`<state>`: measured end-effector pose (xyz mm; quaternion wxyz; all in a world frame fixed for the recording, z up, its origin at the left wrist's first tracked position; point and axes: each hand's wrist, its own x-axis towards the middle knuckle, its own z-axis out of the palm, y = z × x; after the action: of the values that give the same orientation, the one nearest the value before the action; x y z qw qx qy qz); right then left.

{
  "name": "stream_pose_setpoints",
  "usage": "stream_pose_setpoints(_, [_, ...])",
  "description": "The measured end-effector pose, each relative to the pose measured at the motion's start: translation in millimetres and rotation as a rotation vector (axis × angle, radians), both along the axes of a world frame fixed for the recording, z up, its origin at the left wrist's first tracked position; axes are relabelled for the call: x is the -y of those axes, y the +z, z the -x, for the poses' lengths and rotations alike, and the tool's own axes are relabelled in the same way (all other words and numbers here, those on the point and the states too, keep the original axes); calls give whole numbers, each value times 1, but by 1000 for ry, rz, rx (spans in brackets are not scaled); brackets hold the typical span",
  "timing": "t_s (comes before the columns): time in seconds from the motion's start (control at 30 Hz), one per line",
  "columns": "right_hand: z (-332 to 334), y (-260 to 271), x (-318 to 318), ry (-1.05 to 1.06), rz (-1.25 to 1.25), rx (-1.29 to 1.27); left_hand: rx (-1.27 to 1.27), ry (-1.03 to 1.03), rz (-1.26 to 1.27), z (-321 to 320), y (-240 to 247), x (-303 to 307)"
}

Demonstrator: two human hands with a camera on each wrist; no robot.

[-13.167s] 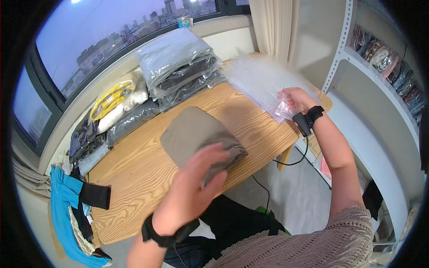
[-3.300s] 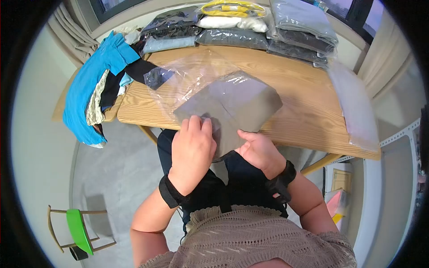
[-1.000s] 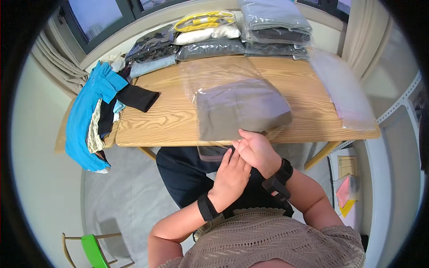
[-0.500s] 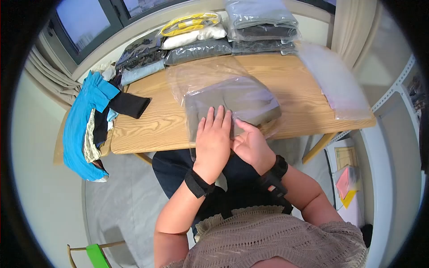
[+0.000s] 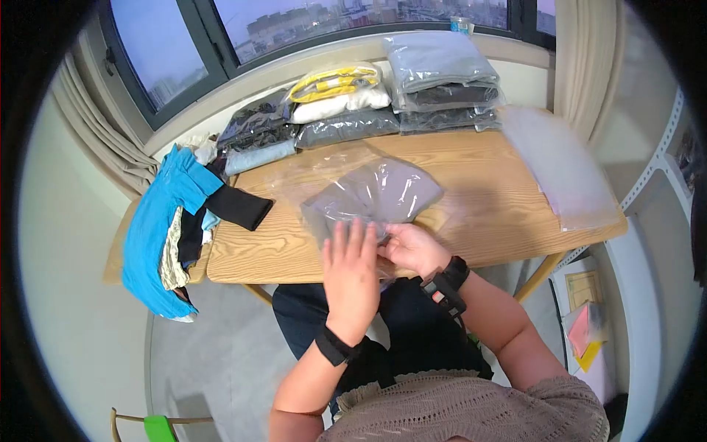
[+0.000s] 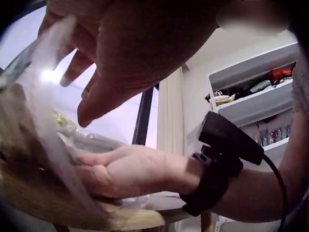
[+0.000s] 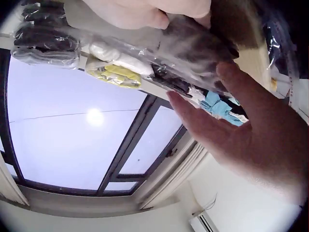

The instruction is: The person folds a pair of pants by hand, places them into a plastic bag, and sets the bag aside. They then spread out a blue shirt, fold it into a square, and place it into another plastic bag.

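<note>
Hands meet at the near edge of the bench (image 5: pixel 486 191), where the bagged garment (image 5: pixel 379 193) lies. Its left hand (image 5: pixel 352 274) presses flat, grip spread, likely pinning it; the right hand (image 5: pixel 411 247) pinches the bag's rim, seemingly keeping the plastic taut.

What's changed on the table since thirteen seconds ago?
The grey folded garment, bare then, now lies inside a clear bag on the table. The right hand, then lifting an empty bag, now pinches the bag's near edge; the left hand presses flat beside it. The packed stacks by the window and the blue clothes pile stayed put.
</note>
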<state>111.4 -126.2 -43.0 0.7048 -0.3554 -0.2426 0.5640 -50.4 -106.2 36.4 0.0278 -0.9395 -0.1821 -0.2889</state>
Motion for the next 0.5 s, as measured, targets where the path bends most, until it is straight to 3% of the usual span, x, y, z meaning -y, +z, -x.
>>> stream_pose_setpoints(0.07, [3, -1, -6, 13, 71, -527, 56, 178, 43, 13, 12, 4])
stream_pose_setpoints(0.1, [14, 18, -2, -118, 104, -560, 43, 204, 24, 21, 9, 0])
stream_pose_setpoints(0.23, [25, 11, 3, -166, 40, -500, 101, 341, 133, 46, -12, -16])
stream_pose_setpoints(0.4, [28, 21, 42, 105, 189, -372, 178, 398, 461, 75, -34, -42])
stream_pose_setpoints(0.5, [29, 67, 87, 275, 220, 544, 177, 459, 589, 82, -26, -47])
